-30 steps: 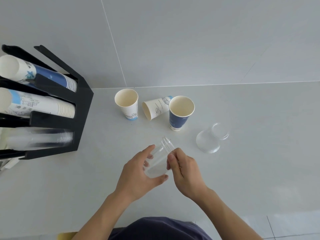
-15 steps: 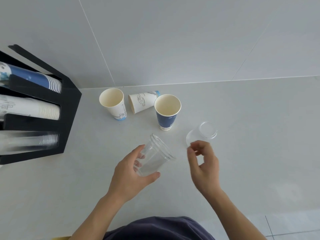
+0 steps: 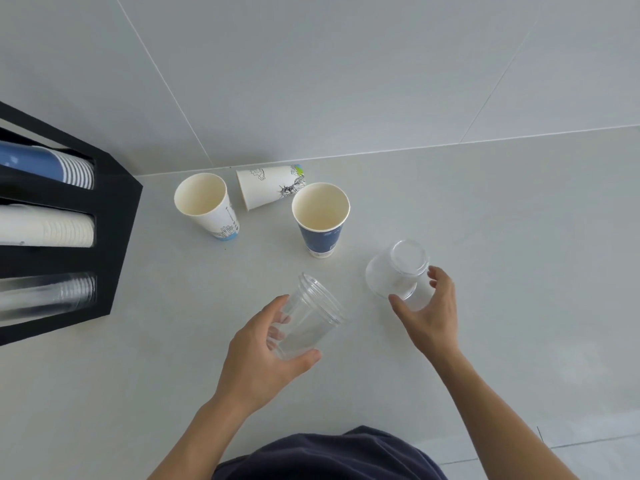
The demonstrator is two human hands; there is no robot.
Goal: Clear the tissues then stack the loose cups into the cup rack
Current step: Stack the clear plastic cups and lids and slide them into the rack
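My left hand (image 3: 266,344) grips one clear cup (image 3: 308,317); my right hand (image 3: 427,311), fingers spread, nears the upturned cup (image 3: 398,271) (thin plastic), which I could knock away.

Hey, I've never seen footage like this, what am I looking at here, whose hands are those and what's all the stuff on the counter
There is no machine here. The picture comes from a wide-angle camera worn on a person's head, looking down at their own two bare hands over a pale counter.

The left hand holds a clear plastic cup, tilted with its rim pointing away. The right hand is curled around a second clear cup that stands upside down on the counter; whether it is gripped yet is hard to tell.

Further back are three paper cups: a white one and a blue one standing upright, and another white one lying on its side between them.

On the left is a black cup rack holding rows of blue, white and clear cups. No tissues are in view.
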